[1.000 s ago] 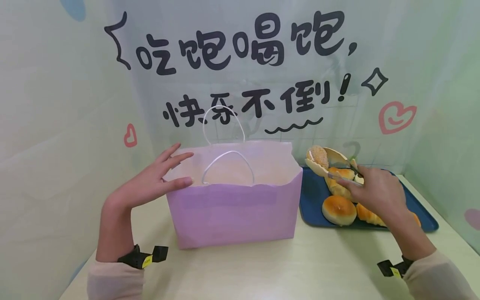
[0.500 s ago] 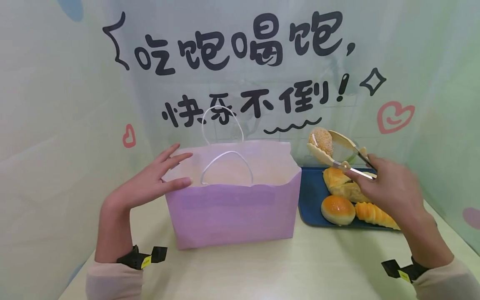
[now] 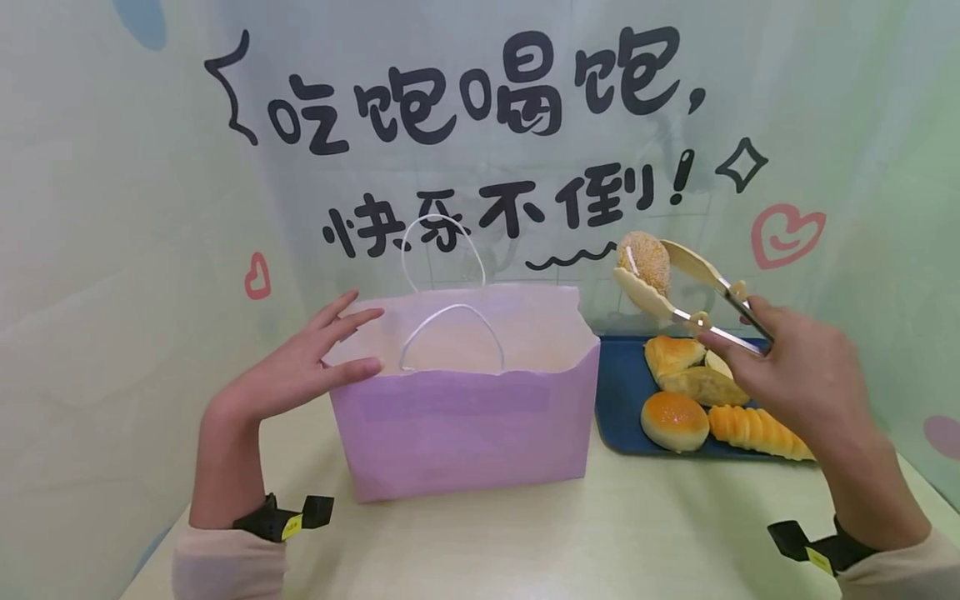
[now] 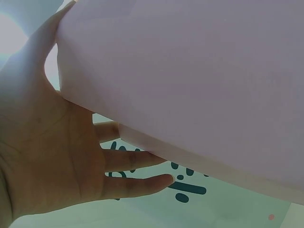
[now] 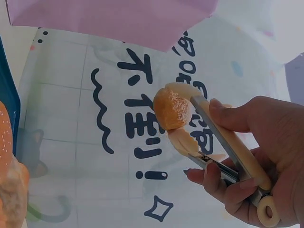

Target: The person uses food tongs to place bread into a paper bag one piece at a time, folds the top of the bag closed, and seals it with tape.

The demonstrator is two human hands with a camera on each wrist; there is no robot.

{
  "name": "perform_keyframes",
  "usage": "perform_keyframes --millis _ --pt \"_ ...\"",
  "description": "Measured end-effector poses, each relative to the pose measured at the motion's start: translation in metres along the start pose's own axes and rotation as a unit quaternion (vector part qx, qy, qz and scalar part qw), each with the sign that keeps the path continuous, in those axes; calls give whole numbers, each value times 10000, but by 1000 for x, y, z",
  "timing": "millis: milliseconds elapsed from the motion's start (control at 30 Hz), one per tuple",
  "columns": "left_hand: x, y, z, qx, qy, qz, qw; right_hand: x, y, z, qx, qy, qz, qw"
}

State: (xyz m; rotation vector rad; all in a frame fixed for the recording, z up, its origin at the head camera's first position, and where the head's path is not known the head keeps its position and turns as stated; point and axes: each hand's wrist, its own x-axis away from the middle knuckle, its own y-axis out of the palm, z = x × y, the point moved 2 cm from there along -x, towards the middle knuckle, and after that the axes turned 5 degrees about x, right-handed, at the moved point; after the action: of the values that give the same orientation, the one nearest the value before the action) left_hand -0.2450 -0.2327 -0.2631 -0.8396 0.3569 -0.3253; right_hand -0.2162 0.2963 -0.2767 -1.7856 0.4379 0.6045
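My right hand grips a pair of tongs with cream tips and metal arms. Between the tips is a round bun with a crumbly, seed-like coating, held up in the air above the tray's left part. In the right wrist view the same bun shows a browned side, and my thumb and fingers wrap the tong handles. My left hand is at the left top edge of a lilac paper bag, fingers spread and thumb across the front rim. The bag stands upright with its mouth open and two white handles raised.
A blue tray lies right of the bag. On it are a glossy round bun, a ridged roll and other pastries. A printed curtain with black lettering hangs behind the pale table.
My right hand has raised the tongs and the coated bun up from the tray, and the hand has shifted to the right. My left hand has stayed at the bag's edge.
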Motion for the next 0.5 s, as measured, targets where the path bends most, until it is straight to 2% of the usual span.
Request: perform_keyframes --millis 300,500 --pt "2 -2 0 10 6 0 10000 1 -11 -15 -106 -134 307 9994" --pt "0 -1 0 5 13 -8 10000 0 -15 -36 -164 -353 625 9973"
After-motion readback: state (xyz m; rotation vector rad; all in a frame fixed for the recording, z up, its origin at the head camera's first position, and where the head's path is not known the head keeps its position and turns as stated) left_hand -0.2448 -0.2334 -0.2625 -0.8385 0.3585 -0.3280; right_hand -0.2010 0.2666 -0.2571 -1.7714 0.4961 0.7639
